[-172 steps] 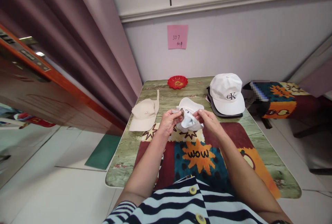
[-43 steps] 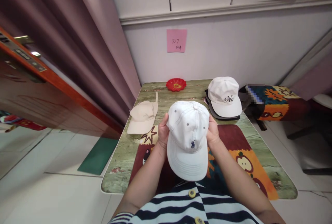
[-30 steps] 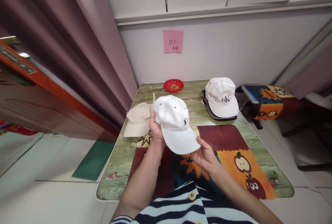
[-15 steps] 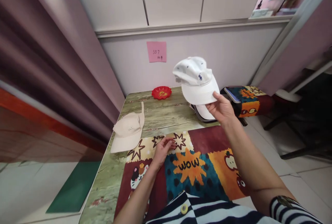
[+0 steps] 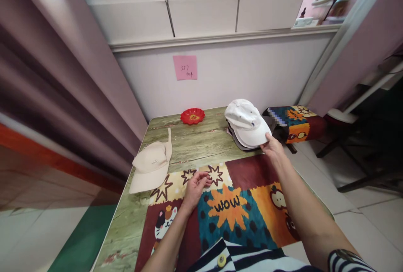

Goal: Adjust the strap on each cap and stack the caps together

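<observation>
A white baseball cap (image 5: 244,116) with a small dark blue emblem rests on a stack of caps at the table's back right. Thumb and fingers of my right hand (image 5: 273,148) pinch the edge of its brim. Beneath it show the white and dark brims of the lower caps (image 5: 241,142), mostly covered. My left hand (image 5: 197,186) lies over the patterned mat (image 5: 252,171), fingers loosely curved and apart, holding nothing. To its left a beige cap (image 5: 151,163) sits on the wooden-patterned table, brim toward me and strap sticking up behind.
A red scalloped dish (image 5: 192,116) stands near the back edge by the wall. A pink note (image 5: 185,67) is stuck above it. Right of the table is a stool with a patterned cover (image 5: 299,125). Curtains (image 5: 72,74) hang at the left.
My right hand has lowered the white cap from the air onto the stack of caps, still gripping its brim. My left hand has stayed nearly in place; the view has shifted slightly.
</observation>
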Motion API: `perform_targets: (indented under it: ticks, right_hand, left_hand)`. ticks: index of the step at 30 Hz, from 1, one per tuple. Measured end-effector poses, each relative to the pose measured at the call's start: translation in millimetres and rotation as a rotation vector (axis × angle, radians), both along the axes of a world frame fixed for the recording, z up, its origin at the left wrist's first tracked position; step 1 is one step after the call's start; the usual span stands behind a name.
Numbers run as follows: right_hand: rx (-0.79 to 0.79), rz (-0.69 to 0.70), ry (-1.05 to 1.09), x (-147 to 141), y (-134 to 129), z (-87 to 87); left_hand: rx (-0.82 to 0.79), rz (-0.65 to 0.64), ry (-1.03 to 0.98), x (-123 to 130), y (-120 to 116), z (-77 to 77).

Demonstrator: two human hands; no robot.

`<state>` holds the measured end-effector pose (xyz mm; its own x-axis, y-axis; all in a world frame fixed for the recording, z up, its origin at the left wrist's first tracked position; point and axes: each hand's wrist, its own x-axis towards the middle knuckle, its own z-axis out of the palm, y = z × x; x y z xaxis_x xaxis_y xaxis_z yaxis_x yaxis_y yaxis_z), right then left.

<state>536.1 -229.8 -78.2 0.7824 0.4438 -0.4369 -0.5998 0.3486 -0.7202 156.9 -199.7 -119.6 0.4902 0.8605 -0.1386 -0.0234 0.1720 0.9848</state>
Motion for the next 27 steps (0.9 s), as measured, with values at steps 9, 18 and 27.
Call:
perform_targets:
  ticks: [9,18,27]
  right_hand:
    - [0.122,-0.022,-0.023,27.3,34.6,35.6]
    - [-0.133,-0.094,0.006,4.3,7.0,-35.8]
    - [-0.193,-0.050,-0.135,13.8,8.1,-42.2]
  left_hand:
    - [0.044,-0.001,0.036,0.4,-2.9,1.8]
    - [0.080,-0.022,0.047,-2.3,-1.5,-4.2]
    - [0.092,-0.019,0.047,-2.4,-1.8,-7.5]
